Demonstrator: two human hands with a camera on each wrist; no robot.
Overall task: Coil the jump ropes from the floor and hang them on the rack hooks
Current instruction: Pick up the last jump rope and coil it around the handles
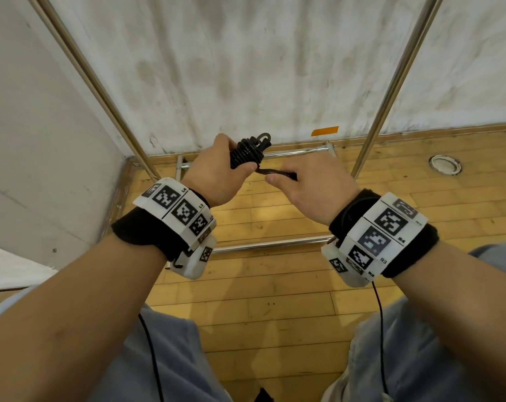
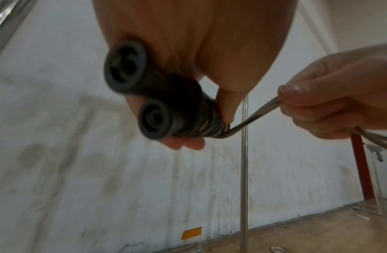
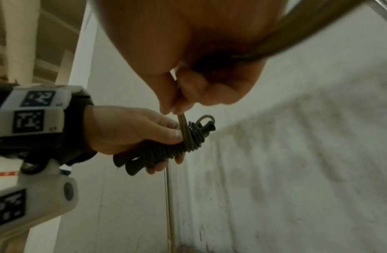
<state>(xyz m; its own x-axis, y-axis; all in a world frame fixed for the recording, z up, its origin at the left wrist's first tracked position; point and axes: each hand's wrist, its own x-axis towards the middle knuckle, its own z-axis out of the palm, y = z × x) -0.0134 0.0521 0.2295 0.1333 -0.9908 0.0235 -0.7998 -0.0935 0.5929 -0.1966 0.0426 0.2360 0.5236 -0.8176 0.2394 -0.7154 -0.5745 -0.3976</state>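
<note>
My left hand [image 1: 217, 172] grips a black jump rope bundle [image 1: 247, 153], its two handles side by side with the cord wound tightly round them. In the left wrist view the two round handle ends [image 2: 154, 118] point at the camera. My right hand [image 1: 307, 184] pinches the free stretch of cord [image 1: 275, 172] just right of the bundle; the cord [image 2: 251, 116] runs taut from the coils to the right fingers [image 2: 305, 102]. In the right wrist view the bundle [image 3: 166, 150] sits in the left hand [image 3: 131, 131], and the right fingertips [image 3: 177, 104] hold the cord above it.
A metal rack frames the scene: slanted uprights at left [image 1: 92, 79] and right [image 1: 396, 79], base bars [image 1: 275, 243] on the wooden floor. A stained white wall [image 1: 246, 68] stands behind. An orange tape strip [image 1: 325, 131] marks the wall; a round floor fitting [image 1: 444, 164] lies at right.
</note>
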